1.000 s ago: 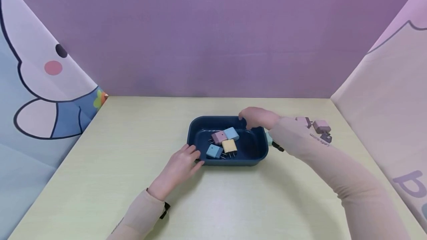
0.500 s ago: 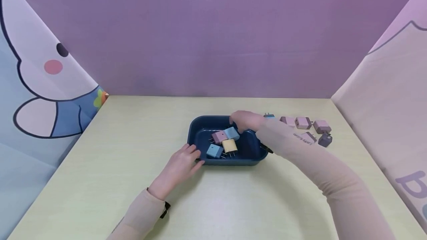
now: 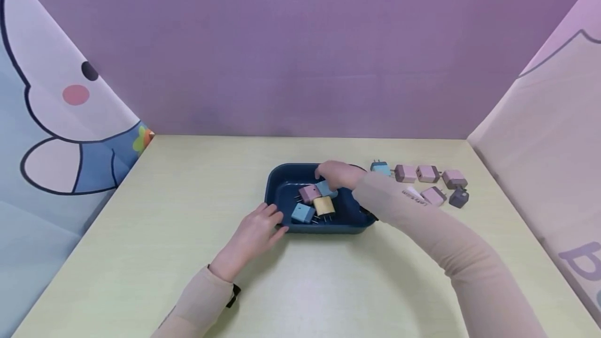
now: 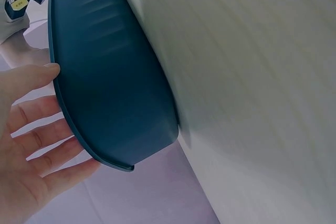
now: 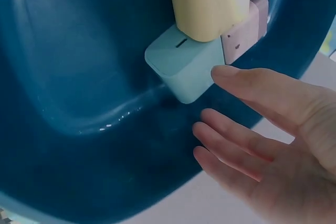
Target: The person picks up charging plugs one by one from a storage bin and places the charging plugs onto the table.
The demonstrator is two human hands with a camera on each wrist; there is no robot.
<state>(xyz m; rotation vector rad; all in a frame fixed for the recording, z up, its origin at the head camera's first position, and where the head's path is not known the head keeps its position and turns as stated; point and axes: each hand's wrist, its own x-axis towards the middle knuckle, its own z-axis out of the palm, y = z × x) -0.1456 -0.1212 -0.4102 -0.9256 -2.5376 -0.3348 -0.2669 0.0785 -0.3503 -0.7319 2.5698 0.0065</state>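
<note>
1. The left hand (image 3: 253, 233) is lying palm down with its fingers (image 4: 31, 109) stretched out straight and slightly spread, the fingertips touching what lies ahead of them.
2. The left forearm, in a pale sleeve, is angling up from the lower left, with a dark strap showing at the wrist.
3. The right hand (image 3: 337, 175) is reaching forward and to the left, well ahead of the left hand, with the palm turned down.
4. The right fingers (image 5: 252, 90) are extending loosely, lightly parted, with the topmost fingertip touching what is in front of it.
5. The right arm, also sleeved, is stretching in diagonally from the lower right.
</note>
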